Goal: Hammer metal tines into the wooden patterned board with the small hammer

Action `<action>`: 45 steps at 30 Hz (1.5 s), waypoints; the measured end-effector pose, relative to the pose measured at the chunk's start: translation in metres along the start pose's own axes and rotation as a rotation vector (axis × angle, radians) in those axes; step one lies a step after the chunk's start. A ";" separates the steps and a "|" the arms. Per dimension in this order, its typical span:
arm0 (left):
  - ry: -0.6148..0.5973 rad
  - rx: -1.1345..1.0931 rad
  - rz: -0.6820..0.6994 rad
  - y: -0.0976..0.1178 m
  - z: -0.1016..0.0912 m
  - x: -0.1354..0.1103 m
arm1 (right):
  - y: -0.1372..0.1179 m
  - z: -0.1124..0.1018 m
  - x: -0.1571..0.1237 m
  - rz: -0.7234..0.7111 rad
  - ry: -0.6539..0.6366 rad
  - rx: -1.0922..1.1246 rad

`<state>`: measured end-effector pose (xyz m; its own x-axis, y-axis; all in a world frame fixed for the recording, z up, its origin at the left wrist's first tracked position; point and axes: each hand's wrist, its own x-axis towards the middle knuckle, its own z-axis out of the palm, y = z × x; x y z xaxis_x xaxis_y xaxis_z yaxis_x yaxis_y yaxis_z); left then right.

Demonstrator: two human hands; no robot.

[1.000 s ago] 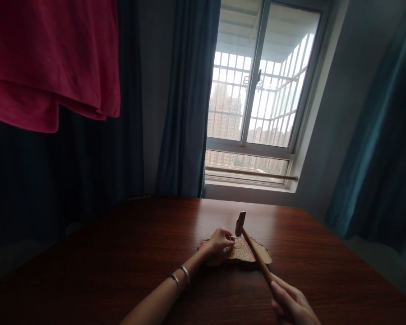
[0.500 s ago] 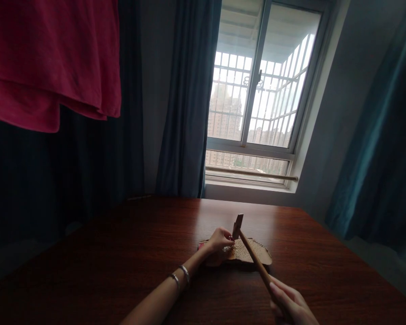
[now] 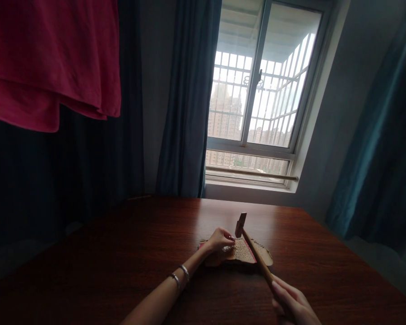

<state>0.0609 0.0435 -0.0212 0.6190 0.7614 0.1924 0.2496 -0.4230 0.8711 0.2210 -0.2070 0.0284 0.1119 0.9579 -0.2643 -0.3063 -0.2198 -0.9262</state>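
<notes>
My right hand [image 3: 292, 300] grips a hammer [image 3: 260, 258] by its wooden handle, the head [image 3: 240, 224] raised just to the right of my left fingertips. Under that head lies a tan, cardboard-like piece [image 3: 245, 253], its surface covered with small dark dots or holes and marked by a red line on the right. Over the left part of this piece, my left hand [image 3: 219, 239] is closed in a pinch. What its fingertips hold is too small to make out. Two silver bracelets [image 3: 184, 272] circle the left forearm.
The brown wooden table [image 3: 122, 262] spreads around the tan piece. Behind it are a barred window [image 3: 250, 99] and a blue curtain [image 3: 186, 99]. Red cloth [image 3: 54, 58] hangs at upper left, and another blue curtain [image 3: 362, 158] is on the right.
The hammer head has moved slightly up and right, away from my left fingertips. My right hand has shifted a little right, while my left hand stays almost in place.
</notes>
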 end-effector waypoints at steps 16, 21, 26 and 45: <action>-0.132 -0.057 -0.013 0.008 -0.018 -0.008 | 0.000 -0.008 -0.001 -0.009 -0.017 -0.005; -0.080 -0.034 0.027 0.002 -0.012 -0.006 | 0.000 -0.004 -0.002 -0.018 0.022 0.014; -0.096 -0.063 0.054 0.004 -0.015 -0.009 | 0.000 0.001 -0.002 -0.024 0.031 0.043; -0.244 -0.107 0.066 -0.001 -0.031 -0.012 | 0.002 0.003 -0.004 -0.030 0.065 0.033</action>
<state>0.0296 0.0499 -0.0099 0.7958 0.5874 0.1473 0.1302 -0.4036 0.9056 0.2167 -0.2108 0.0280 0.1820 0.9498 -0.2545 -0.3328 -0.1841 -0.9248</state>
